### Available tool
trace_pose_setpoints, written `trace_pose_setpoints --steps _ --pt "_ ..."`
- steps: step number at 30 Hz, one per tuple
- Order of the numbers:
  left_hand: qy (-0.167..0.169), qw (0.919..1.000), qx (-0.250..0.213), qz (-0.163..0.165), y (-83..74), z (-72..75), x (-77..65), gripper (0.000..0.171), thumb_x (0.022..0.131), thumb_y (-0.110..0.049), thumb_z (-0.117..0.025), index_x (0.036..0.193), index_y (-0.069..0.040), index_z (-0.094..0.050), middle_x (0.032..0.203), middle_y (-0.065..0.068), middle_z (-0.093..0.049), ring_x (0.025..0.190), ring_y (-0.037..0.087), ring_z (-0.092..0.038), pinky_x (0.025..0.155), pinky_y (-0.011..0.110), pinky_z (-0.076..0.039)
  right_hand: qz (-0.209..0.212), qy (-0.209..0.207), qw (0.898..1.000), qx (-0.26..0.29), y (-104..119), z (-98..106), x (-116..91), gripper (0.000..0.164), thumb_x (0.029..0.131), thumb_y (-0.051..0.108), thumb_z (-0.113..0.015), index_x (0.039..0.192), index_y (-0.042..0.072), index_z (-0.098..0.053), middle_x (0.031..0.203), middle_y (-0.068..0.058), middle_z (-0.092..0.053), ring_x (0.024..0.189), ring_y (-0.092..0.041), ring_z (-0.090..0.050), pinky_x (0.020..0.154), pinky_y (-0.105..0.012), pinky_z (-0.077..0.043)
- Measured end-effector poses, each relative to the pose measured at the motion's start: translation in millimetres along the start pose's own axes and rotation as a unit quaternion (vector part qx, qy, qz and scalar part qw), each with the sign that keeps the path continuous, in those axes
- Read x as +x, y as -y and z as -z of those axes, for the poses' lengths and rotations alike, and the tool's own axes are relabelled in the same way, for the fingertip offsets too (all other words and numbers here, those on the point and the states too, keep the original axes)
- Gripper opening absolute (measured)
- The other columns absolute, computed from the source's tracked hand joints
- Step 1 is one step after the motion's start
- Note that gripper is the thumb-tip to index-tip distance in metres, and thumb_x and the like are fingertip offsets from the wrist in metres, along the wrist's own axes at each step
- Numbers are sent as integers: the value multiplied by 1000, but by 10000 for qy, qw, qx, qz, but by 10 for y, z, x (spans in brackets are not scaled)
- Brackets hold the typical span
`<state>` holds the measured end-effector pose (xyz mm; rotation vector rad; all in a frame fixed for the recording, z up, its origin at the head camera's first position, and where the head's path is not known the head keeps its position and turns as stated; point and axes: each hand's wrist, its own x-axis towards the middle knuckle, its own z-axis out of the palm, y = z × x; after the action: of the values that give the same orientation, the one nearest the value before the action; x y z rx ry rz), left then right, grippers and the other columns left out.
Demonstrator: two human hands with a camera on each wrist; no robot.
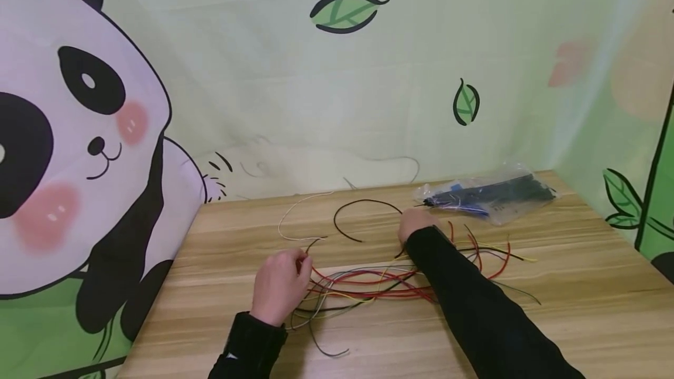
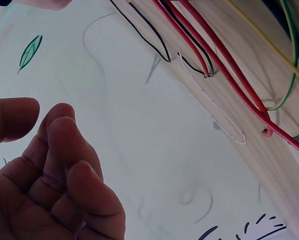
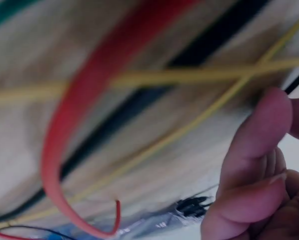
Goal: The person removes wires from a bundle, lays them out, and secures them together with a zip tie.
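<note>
A loose bundle of wires (image 1: 368, 294), red, black, yellow and grey among them, lies across the table between and under both hands. My left hand (image 1: 279, 285) hovers at the bundle's left end. In the left wrist view its fingers (image 2: 82, 145) bend loosely, with a gap to the thumb and nothing held. My right hand (image 1: 416, 227) reaches over the bundle's far side and pinches a thin black wire (image 1: 337, 215) between thumb and index finger. That wire curves away to the left on the table. Close to the right wrist camera, a red wire (image 3: 52, 165) bends.
A thin white wire (image 1: 279, 224) lies curved near the back edge. At the back right rests a clear plastic bag (image 1: 505, 209) with a dark bundle inside. The wooden table (image 1: 210, 309) ends at a printed cloth backdrop (image 1: 253, 75).
</note>
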<state>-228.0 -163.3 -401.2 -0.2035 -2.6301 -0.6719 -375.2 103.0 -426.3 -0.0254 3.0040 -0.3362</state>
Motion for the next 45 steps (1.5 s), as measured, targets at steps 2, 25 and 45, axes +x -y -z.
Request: trace_pose_setpoints --steps 2,25,45 --pt "-11 10000 -9 -15 -5 -3 5 14 90 -16 -65 79 -9 -70 61 -5 -55 48 8 -43 45 25 -35 38 -60 10000 29 -15 -14 5 18 89 14 -59 92 0 -71 101 -22 -66 81 -34 -63 63 -47 -51" --pt "-13 10000 -29 -42 -44 -22 41 14 90 -17 -65 79 -10 -70 62 -6 -56 50 6 -43 46 25 -36 954 -321 9836 1497 -33 290 -237 26 94 9 -55 117 1 -66 110 -16 -66 92 -29 -62 71 -38 -48" --pt "-411 9985 -163 -338 -68 9 -4 19 90 -15 -67 105 -5 -66 66 -7 -58 47 2 -42 44 22 -33 3094 -1594 8661 3589 255 515 -952 8 95 20 -62 96 14 -68 83 6 -68 71 -11 -66 63 -28 -51"
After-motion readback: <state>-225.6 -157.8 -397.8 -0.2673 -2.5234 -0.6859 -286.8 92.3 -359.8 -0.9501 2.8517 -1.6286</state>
